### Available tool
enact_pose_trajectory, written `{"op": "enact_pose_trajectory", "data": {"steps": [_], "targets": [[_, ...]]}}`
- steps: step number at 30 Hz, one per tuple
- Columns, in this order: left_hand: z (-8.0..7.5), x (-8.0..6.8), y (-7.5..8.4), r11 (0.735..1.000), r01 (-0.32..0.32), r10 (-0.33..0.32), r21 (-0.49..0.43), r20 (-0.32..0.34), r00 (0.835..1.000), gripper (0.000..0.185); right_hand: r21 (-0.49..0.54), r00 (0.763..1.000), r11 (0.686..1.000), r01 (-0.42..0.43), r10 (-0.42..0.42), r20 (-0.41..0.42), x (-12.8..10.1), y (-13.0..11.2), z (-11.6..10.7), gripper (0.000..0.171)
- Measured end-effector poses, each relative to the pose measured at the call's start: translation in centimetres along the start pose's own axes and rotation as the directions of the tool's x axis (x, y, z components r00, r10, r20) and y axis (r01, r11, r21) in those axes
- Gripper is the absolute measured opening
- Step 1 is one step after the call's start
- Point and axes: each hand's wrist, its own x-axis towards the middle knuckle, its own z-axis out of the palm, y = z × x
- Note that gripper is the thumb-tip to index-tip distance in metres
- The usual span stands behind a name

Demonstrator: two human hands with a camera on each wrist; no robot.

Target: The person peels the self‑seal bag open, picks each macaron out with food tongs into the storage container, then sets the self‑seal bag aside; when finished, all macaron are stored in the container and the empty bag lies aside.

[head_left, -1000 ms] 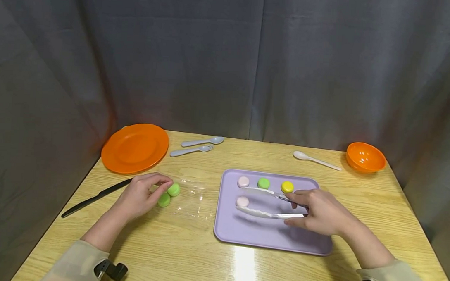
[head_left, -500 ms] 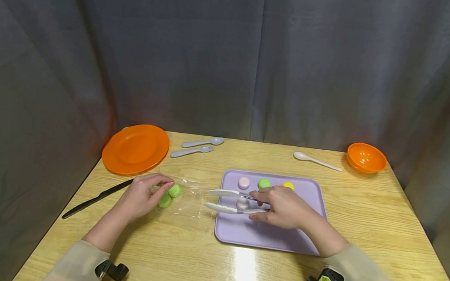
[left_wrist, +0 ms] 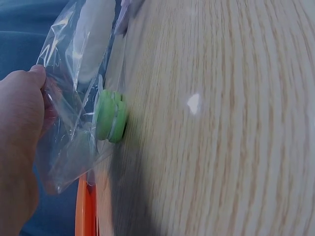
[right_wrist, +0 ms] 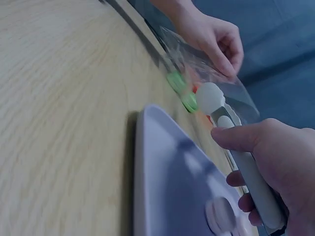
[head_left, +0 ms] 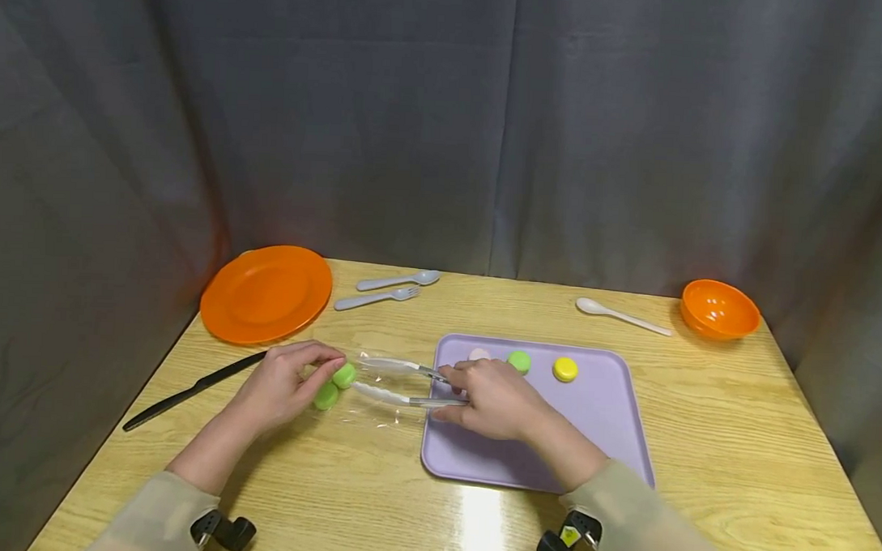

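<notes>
Left hand: your left hand (head_left: 280, 383) pinches the edge of the clear plastic bag (head_left: 379, 391) on the table (head_left: 735, 415), thumb and fingers curled round the film; the left wrist view shows the pinch close up.
Right hand: your right hand (head_left: 491, 399) grips the white tongs (head_left: 397, 381) by their handle end, fingers wrapped round both arms.
Tongs, axis: long axis runs roughly left to right, handle at the tray's left edge, tips pointing toward your left hand. The tips lie within the bag's outline; whether they are inside the film or over it, I cannot tell.
Tongs, load: the right wrist view shows a pale round piece (right_wrist: 210, 97) at the tip; the head view does not settle whether it is a macaron or the tong's own head.
Bag contents: two green macarons (head_left: 335, 385) sit at the left end, just beside your left fingertips.
Key relation: the bag lies left of your right hand, between both hands, with your left hand the nearer.
Tray: the purple tray (head_left: 611, 411) carries a pink macaron (head_left: 478, 355), partly hidden by your right hand, a green one (head_left: 519, 361) and a yellow one (head_left: 565, 368) along its far side.
Writing: no brand, label or text is readable anywhere.
</notes>
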Motion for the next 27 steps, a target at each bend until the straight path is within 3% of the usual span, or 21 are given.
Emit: {"op": "enact_pose_trajectory", "data": {"steps": [11,27], "targets": [[0.0,0.0,-0.2,0.999,-0.032,0.031,-0.017,-0.028,0.999,0.012,-0.029,0.998,0.998,-0.056,0.056,0.001,2.1,-2.3,1.9,0.051],[0.0,0.0,-0.2,1.000,-0.024,0.024,-0.013,-0.013,1.000,0.010,-0.018,0.986,0.988,-0.153,0.154,0.063,3.3,-3.7,2.5,0.037]]}}
